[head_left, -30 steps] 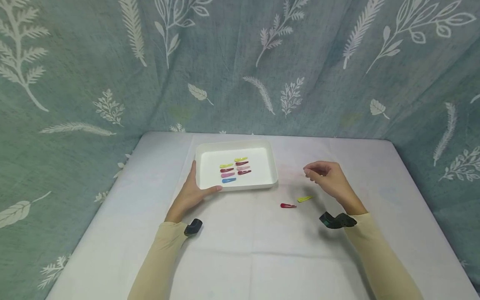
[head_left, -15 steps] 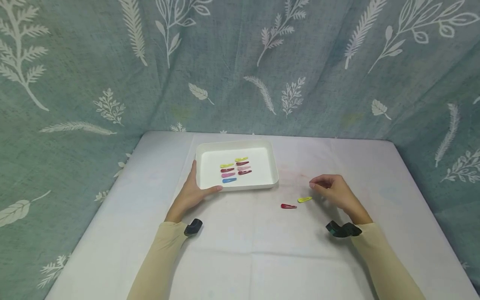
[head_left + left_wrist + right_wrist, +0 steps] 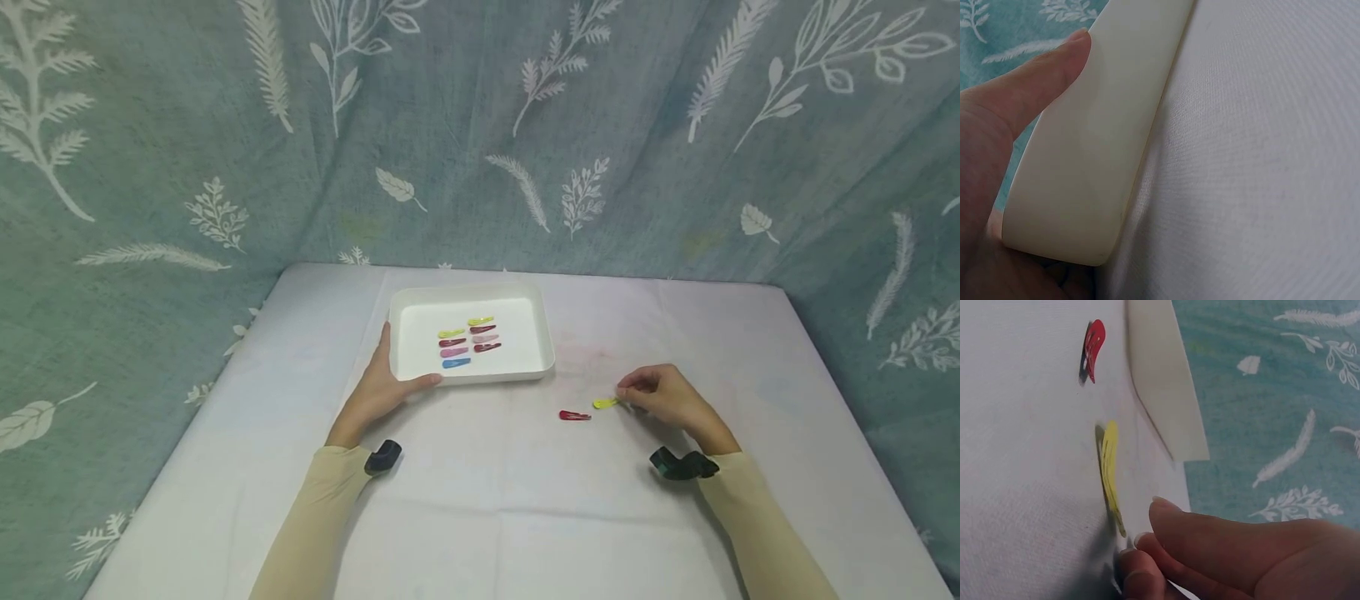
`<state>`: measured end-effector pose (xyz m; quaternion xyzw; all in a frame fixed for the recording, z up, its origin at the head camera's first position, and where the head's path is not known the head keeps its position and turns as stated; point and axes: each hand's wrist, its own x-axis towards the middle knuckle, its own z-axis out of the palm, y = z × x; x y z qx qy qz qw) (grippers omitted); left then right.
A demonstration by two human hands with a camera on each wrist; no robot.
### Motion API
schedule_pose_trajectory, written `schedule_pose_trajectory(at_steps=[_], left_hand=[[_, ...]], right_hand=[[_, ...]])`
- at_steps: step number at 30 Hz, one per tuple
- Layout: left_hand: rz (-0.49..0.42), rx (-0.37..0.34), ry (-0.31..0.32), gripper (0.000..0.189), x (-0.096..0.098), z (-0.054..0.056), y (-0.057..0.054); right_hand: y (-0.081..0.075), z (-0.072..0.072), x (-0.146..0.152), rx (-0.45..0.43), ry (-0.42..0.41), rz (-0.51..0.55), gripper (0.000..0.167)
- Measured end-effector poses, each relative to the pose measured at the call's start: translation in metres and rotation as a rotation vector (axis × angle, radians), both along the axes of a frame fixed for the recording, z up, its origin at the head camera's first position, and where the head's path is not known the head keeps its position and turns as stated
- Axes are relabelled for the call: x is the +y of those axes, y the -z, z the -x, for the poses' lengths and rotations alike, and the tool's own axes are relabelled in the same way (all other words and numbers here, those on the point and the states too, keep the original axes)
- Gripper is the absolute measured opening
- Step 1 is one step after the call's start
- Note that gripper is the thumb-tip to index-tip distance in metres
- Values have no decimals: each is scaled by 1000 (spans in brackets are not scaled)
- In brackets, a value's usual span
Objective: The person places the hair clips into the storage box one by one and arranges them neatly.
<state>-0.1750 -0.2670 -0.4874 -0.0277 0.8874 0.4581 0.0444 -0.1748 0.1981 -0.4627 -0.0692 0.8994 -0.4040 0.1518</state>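
Note:
A shallow white tray [image 3: 525, 372] holds several snap hair clips in two columns: yellow, dark red, pink and a blue one [image 3: 456, 363]. My left hand [image 3: 377, 392] grips its near left corner; in the left wrist view the thumb [image 3: 1047, 75] lies along the outer wall and the fingers go round the corner. My right hand [image 3: 667, 400] is low over the cloth, fingertips right at the narrow end of a yellow snap hair clip [image 3: 1110, 462]. In the right wrist view thumb and fingers are slightly apart beside that tip. A red snap hair clip [image 3: 1094, 347] lies nearby.
A white cloth [image 3: 450, 533] covers the table. Behind and at the sides hangs a blue-green curtain [image 3: 450, 208] with white leaf prints. The tray's near right corner stands just beyond the two loose clips.
My right hand has come down and toward me, from above the table to the yellow clip's narrow end. The left hand and tray have stayed in place.

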Motion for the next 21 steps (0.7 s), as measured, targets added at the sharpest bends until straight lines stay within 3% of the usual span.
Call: schedule_pose_trajectory(at_steps=[21], left_hand=[[10,-11,-5,145,3,0,-3]], right_hand=[[5,2,1,28,-39,-29,12]])
